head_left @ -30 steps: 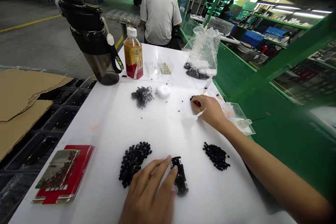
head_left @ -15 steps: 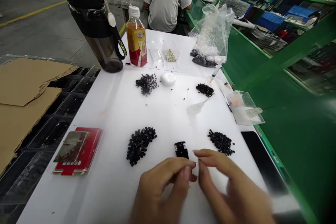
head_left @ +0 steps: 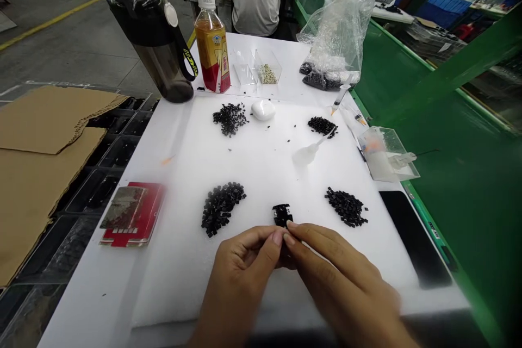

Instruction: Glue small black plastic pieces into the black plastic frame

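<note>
A small black plastic part (head_left: 282, 215) with a notched end sticks out above my fingertips near the front of the white mat. My left hand (head_left: 248, 263) is closed in a pinch on it, the lower portion hidden by the fingers. My right hand (head_left: 342, 272) is also closed, thumb out of sight, its fingertips meeting the left thumb at the part. Whatever lies between the right fingers is hidden. Piles of little black square pieces lie on both sides, one to the left (head_left: 222, 207) and another to the right (head_left: 346, 207).
Farther back are two piles of finer black bits (head_left: 230, 118) (head_left: 323, 126), a white rounded case (head_left: 263, 110) and a white scoop (head_left: 306, 155). A drink bottle (head_left: 212, 49), a tumbler (head_left: 163, 49), a plastic bag (head_left: 336, 38), a red box (head_left: 150, 209) and a black phone (head_left: 411, 236) surround the mat.
My right hand has moved left, so its fingertips now meet the left hand at the black part. Things on the table sit slightly higher in view as the camera tilted down.
</note>
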A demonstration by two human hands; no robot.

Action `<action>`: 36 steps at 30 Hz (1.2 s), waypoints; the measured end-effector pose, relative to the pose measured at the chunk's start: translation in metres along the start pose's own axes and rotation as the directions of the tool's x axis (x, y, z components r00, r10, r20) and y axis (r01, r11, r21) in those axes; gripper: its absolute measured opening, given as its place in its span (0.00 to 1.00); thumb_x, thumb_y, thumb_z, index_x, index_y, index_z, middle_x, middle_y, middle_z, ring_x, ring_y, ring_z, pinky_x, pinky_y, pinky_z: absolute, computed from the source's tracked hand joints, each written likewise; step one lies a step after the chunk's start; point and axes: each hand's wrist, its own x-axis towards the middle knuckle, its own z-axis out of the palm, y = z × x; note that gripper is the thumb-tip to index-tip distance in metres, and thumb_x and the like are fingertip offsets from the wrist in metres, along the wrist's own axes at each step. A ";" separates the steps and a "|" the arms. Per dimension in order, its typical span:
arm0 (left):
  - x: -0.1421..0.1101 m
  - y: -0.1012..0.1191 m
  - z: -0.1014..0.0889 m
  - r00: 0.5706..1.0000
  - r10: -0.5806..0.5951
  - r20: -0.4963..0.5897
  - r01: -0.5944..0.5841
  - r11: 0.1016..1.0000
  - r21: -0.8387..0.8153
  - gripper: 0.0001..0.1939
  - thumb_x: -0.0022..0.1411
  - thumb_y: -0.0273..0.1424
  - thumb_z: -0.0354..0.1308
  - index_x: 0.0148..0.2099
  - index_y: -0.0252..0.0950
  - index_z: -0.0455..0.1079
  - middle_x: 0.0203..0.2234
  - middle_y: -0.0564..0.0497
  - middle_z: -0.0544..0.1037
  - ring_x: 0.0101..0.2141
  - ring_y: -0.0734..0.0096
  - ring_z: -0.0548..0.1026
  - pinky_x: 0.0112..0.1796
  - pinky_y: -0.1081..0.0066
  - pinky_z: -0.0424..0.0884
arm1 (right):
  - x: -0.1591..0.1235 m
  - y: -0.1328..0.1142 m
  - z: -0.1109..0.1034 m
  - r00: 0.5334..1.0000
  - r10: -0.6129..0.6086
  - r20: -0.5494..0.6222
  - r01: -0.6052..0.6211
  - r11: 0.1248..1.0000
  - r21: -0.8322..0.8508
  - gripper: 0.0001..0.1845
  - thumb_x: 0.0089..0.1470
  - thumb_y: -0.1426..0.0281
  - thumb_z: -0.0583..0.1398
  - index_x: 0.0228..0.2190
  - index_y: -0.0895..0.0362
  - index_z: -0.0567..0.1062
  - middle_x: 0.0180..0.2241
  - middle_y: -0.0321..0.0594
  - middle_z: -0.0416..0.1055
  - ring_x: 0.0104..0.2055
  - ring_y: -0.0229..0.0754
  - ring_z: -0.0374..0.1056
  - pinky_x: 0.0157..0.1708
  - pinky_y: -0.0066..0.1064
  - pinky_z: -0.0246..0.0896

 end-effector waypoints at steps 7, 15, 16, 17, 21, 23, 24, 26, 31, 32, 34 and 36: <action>-0.004 0.011 -0.001 0.981 0.178 0.083 -0.196 0.859 0.473 0.15 0.74 0.39 0.52 0.40 0.39 0.77 0.29 0.54 0.78 0.31 0.72 0.75 0.33 0.74 0.72 | 0.019 0.003 -0.020 0.972 0.072 0.223 -0.098 0.989 0.109 0.13 0.64 0.81 0.60 0.48 0.58 0.75 0.45 0.44 0.73 0.45 0.37 0.72 0.44 0.26 0.73; -0.002 0.014 -0.009 0.958 0.175 0.225 -0.277 0.759 0.589 0.18 0.77 0.35 0.48 0.33 0.39 0.69 0.26 0.56 0.74 0.27 0.76 0.72 0.31 0.73 0.67 | 0.016 0.011 -0.033 0.934 -0.099 0.343 0.059 0.990 0.124 0.19 0.61 0.85 0.60 0.53 0.62 0.71 0.44 0.45 0.72 0.46 0.41 0.69 0.44 0.33 0.70; -0.002 0.014 -0.010 0.951 0.185 0.248 -0.299 0.754 0.585 0.17 0.77 0.34 0.48 0.33 0.39 0.69 0.26 0.56 0.74 0.27 0.76 0.72 0.31 0.74 0.68 | 0.012 0.012 -0.033 0.935 -0.101 0.339 0.051 0.987 0.153 0.20 0.61 0.85 0.61 0.53 0.63 0.70 0.44 0.45 0.72 0.47 0.41 0.69 0.45 0.33 0.70; -0.002 0.013 -0.011 0.939 0.217 0.267 -0.337 0.742 0.580 0.16 0.77 0.32 0.48 0.35 0.39 0.71 0.27 0.57 0.74 0.28 0.77 0.72 0.31 0.75 0.69 | 0.007 0.014 -0.033 0.935 -0.087 0.345 0.030 0.985 0.168 0.20 0.61 0.85 0.60 0.53 0.63 0.70 0.45 0.45 0.71 0.47 0.41 0.69 0.45 0.32 0.70; -0.002 0.005 -0.012 0.800 0.544 0.253 -0.558 0.521 0.646 0.12 0.74 0.22 0.52 0.51 0.37 0.74 0.41 0.53 0.80 0.42 0.76 0.78 0.46 0.76 0.74 | -0.018 0.025 -0.035 0.949 0.019 0.316 -0.013 1.000 -0.018 0.19 0.62 0.82 0.61 0.54 0.60 0.69 0.47 0.45 0.70 0.49 0.42 0.69 0.48 0.34 0.69; -0.003 0.000 -0.011 0.743 0.632 0.221 -0.573 0.431 0.697 0.15 0.72 0.19 0.52 0.56 0.34 0.73 0.45 0.50 0.80 0.47 0.75 0.77 0.51 0.74 0.73 | -0.026 0.031 -0.035 0.945 0.060 0.322 -0.017 0.991 -0.136 0.19 0.63 0.81 0.61 0.54 0.60 0.69 0.48 0.46 0.70 0.48 0.44 0.69 0.48 0.36 0.68; -0.003 -0.002 -0.011 0.741 0.640 0.203 -0.559 0.421 0.715 0.16 0.72 0.18 0.52 0.57 0.33 0.72 0.45 0.50 0.80 0.48 0.76 0.76 0.52 0.75 0.72 | -0.028 0.034 -0.035 0.938 0.073 0.338 -0.019 0.987 -0.158 0.18 0.64 0.81 0.60 0.54 0.60 0.70 0.48 0.47 0.70 0.47 0.44 0.69 0.48 0.37 0.68; -0.004 -0.004 -0.010 0.760 0.627 0.170 -0.517 0.425 0.743 0.17 0.72 0.19 0.52 0.59 0.33 0.71 0.45 0.50 0.80 0.48 0.78 0.76 0.53 0.76 0.71 | -0.029 0.038 -0.034 0.925 0.109 0.364 -0.067 0.990 -0.127 0.15 0.65 0.80 0.59 0.52 0.59 0.71 0.47 0.46 0.70 0.46 0.42 0.69 0.46 0.35 0.68; -0.002 -0.005 -0.010 0.776 0.604 0.183 -0.489 0.392 0.779 0.16 0.72 0.21 0.53 0.59 0.32 0.71 0.46 0.52 0.80 0.49 0.81 0.75 0.54 0.81 0.69 | -0.028 0.036 -0.031 0.926 0.167 0.339 -0.143 0.985 -0.093 0.11 0.66 0.80 0.60 0.49 0.60 0.72 0.44 0.44 0.69 0.44 0.39 0.68 0.45 0.31 0.67; -0.001 -0.006 -0.010 0.770 0.608 0.193 -0.497 0.383 0.779 0.17 0.72 0.20 0.53 0.60 0.32 0.70 0.45 0.52 0.80 0.49 0.81 0.75 0.54 0.80 0.69 | -0.029 0.034 -0.030 0.933 0.159 0.323 -0.130 0.985 -0.111 0.11 0.65 0.80 0.60 0.49 0.61 0.71 0.44 0.44 0.69 0.44 0.39 0.67 0.46 0.32 0.67; 0.000 -0.008 -0.011 0.760 0.613 0.217 -0.512 0.359 0.780 0.18 0.72 0.18 0.52 0.60 0.30 0.70 0.44 0.52 0.81 0.49 0.78 0.75 0.53 0.78 0.71 | -0.030 0.030 -0.028 0.951 0.134 0.279 -0.110 0.989 -0.100 0.12 0.64 0.83 0.60 0.48 0.63 0.71 0.43 0.45 0.69 0.44 0.40 0.67 0.45 0.33 0.67; 0.000 -0.010 -0.011 0.755 0.608 0.247 -0.523 0.329 0.787 0.20 0.71 0.17 0.50 0.61 0.29 0.70 0.44 0.50 0.81 0.50 0.75 0.74 0.52 0.75 0.73 | -0.031 0.027 -0.025 0.965 0.107 0.240 -0.097 0.994 -0.054 0.14 0.62 0.86 0.60 0.47 0.64 0.71 0.43 0.45 0.69 0.44 0.39 0.67 0.42 0.32 0.66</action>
